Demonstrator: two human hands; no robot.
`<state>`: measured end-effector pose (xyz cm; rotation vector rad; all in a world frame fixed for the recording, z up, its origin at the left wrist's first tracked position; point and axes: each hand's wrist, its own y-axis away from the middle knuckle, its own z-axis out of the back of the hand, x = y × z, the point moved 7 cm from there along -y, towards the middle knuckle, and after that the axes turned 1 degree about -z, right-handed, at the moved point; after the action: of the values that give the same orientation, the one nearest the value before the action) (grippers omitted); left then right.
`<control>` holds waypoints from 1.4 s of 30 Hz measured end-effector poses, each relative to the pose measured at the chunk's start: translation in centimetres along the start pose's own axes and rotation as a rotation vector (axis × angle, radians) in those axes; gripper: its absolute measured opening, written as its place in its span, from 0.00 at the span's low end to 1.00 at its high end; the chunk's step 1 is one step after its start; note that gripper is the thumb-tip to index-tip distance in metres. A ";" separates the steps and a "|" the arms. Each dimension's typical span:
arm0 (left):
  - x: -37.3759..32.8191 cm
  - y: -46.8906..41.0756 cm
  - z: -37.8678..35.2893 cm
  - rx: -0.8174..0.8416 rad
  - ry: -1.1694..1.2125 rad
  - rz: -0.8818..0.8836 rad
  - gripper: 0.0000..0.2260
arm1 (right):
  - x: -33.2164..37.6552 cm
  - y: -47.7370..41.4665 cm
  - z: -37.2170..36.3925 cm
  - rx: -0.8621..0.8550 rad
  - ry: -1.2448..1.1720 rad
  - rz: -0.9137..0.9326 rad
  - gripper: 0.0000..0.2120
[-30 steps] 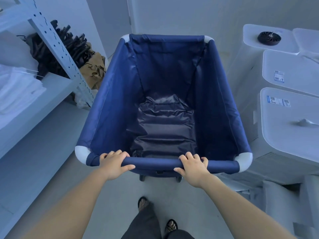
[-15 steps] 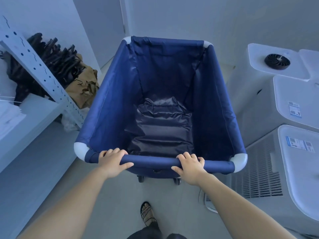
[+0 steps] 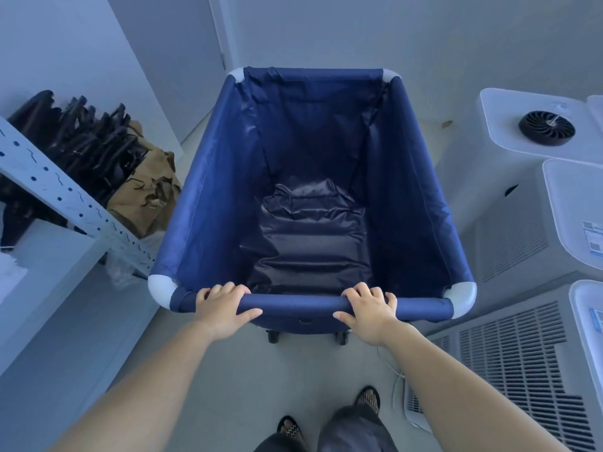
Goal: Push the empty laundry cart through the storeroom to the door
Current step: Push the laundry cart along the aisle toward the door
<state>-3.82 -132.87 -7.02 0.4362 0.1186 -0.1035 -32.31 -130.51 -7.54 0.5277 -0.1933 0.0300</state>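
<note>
A blue fabric laundry cart (image 3: pixel 208 203) with white corner caps stands right in front of me on small black wheels; its dark bottom holds nothing. My left hand (image 3: pixel 222 309) wraps the near padded rail toward its left end. My right hand (image 3: pixel 370 309) wraps the same rail toward its right end. Beyond the cart's far left corner a pale door (image 3: pixel 176 57) and its frame meet the wall.
A perforated metal shelf post (image 3: pixel 65 194) and shelf run along the left, with black hangers (image 3: pixel 81 138) and brown fabric (image 3: pixel 150 190) beside the cart. White vented appliances (image 3: pixel 509 243) line the right, one topped by a black fan disc (image 3: pixel 546 128). A white cord (image 3: pixel 396 376) lies by my feet.
The cart and I have rolled forward: the shelf and the white units have slid back past me, and the door and far wall are closer. Both hands keep their grip.
</note>
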 end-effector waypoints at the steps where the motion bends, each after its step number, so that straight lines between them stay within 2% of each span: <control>1: -0.1 -0.6 0.3 0.004 -0.002 0.001 0.20 | -0.2 -0.6 0.4 -0.005 -0.006 0.006 0.23; 9: -2.7 -6.1 2.8 0.028 -0.008 0.040 0.18 | -2.7 -6.0 4.4 0.012 0.004 0.055 0.23; 18: -10.2 -11.7 4.3 0.001 0.035 0.094 0.19 | -10.5 -12.5 9.8 0.067 0.101 0.099 0.23; 27: -15.5 -17.4 5.6 0.074 0.092 0.124 0.19 | -15.7 -17.6 14.4 -0.018 0.175 0.112 0.24; 34: -16.9 -20.1 6.9 0.023 0.051 0.083 0.17 | -16.9 -20.9 16.4 -0.012 0.165 0.136 0.24; 42: -15.2 -25.9 10.1 -0.016 -0.009 0.094 0.16 | -15.5 -27.0 19.6 -0.038 0.145 0.185 0.24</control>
<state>-21.20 -159.41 -6.63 0.4244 0.0900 -0.0121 -48.86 -163.33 -7.35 0.4663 -0.1005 0.2436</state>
